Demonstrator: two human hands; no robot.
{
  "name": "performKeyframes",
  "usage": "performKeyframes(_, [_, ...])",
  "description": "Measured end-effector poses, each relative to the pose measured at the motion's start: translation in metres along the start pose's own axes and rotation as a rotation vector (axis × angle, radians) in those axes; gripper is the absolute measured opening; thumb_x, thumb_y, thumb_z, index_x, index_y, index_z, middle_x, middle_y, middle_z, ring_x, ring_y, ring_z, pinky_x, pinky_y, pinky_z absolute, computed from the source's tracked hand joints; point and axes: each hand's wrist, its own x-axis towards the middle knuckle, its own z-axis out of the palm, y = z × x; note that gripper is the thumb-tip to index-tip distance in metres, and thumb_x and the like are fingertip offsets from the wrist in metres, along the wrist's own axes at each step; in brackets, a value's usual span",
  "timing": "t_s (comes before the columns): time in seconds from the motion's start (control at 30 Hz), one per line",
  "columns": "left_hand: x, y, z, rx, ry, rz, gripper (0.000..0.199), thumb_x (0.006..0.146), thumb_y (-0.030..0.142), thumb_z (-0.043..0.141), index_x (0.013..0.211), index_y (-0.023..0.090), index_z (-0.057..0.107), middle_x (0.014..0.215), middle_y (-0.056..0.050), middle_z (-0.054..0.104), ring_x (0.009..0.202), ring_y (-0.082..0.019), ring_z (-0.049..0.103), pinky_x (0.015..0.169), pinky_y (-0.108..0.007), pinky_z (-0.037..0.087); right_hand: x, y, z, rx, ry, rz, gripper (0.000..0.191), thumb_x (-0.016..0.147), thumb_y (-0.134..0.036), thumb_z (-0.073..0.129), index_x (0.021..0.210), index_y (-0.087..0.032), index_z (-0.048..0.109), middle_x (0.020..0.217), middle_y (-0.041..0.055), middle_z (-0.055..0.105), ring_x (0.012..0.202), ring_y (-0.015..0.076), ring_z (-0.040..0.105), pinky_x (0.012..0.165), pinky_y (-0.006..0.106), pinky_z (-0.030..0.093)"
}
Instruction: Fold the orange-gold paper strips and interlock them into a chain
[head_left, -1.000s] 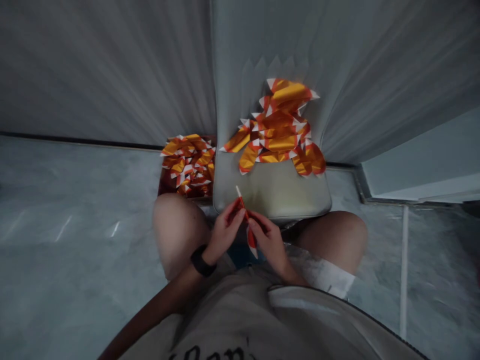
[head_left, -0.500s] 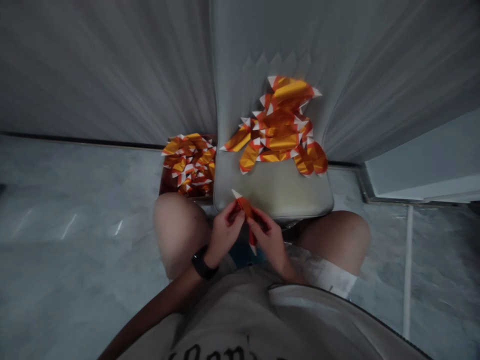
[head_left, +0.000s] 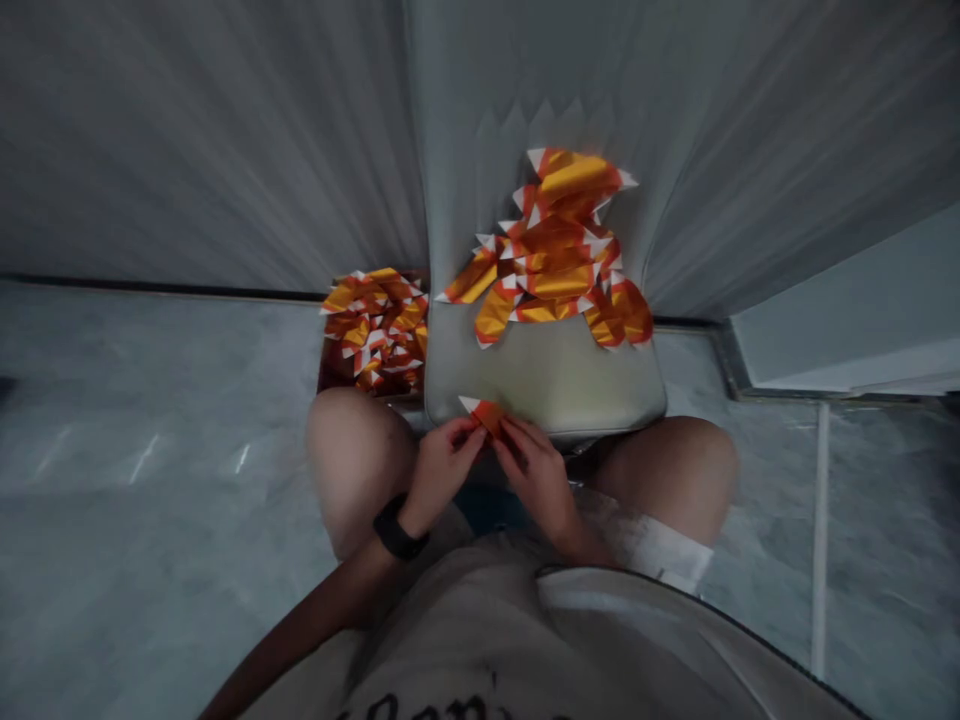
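A small orange and red paper piece (head_left: 489, 414) with a white pointed tip is pinched between both hands over my lap, at the front edge of the seat. My left hand (head_left: 442, 468), with a black watch on its wrist, grips the left side. On the other side my right hand (head_left: 538, 478) has its fingers closed on the same piece. Beyond them, a pile of shiny orange-gold folded papers (head_left: 559, 240) with red bands and white tips lies on the pale seat (head_left: 551, 375). The lower part of the held piece is hidden by the fingers.
A dark red box (head_left: 327, 370) filled with similar orange papers stands left of the seat, behind my left knee (head_left: 358, 460). Grey curtains hang at the back on both sides. My right knee (head_left: 679, 465) is beside the seat's front right corner.
The held paper piece has turned and its lower red end no longer shows below the fingers. Both hands have shifted slightly. The pile and box look the same.
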Motion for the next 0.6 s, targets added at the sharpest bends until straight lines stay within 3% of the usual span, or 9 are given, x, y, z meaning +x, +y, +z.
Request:
performKeyframes(0.17, [0.006,0.011,-0.008,0.251,0.005,0.099,0.031,0.09,0.045,0.062,0.094,0.017,0.074,0.086,-0.005,0.076,0.072,-0.018,0.071,0.065,-0.026,0.057,0.004,0.0,-0.009,-0.248,-0.039,-0.078,0.029,0.101,-0.02,0.044,0.105,-0.018,0.073,0.1,0.009,0.078,0.09,0.0213,0.072,0.108,0.044,0.041])
performKeyframes(0.27, [0.014,0.02,-0.017,0.21,-0.075,0.102,0.033,0.089,0.048,0.062,0.097,0.018,0.075,0.089,-0.004,0.077,0.075,-0.019,0.072,0.064,-0.026,0.058,0.015,-0.001,-0.024,-0.271,-0.093,-0.016,0.03,0.102,-0.022,0.045,0.092,-0.019,0.073,0.087,0.0075,0.078,0.082,0.0205,0.071,0.093,0.034,0.046])
performKeyframes(0.37, [0.019,0.026,-0.021,0.188,-0.119,0.114,0.035,0.088,0.05,0.064,0.097,0.018,0.075,0.087,-0.004,0.076,0.076,-0.019,0.072,0.063,-0.025,0.057,0.027,-0.004,-0.04,-0.188,-0.169,0.069,0.031,0.103,-0.027,0.045,0.094,-0.019,0.074,0.089,0.0067,0.078,0.078,0.0182,0.071,0.073,0.026,0.044])
performKeyframes(0.6, [0.006,0.023,0.006,0.319,-0.034,0.16,0.036,0.088,0.052,0.063,0.09,0.017,0.073,0.077,-0.002,0.073,0.069,-0.016,0.067,0.06,-0.023,0.05,0.035,-0.018,-0.048,-0.33,-0.117,0.213,0.036,0.102,-0.03,0.046,0.086,-0.018,0.076,0.079,0.0096,0.077,0.068,0.0179,0.069,0.061,0.027,0.031])
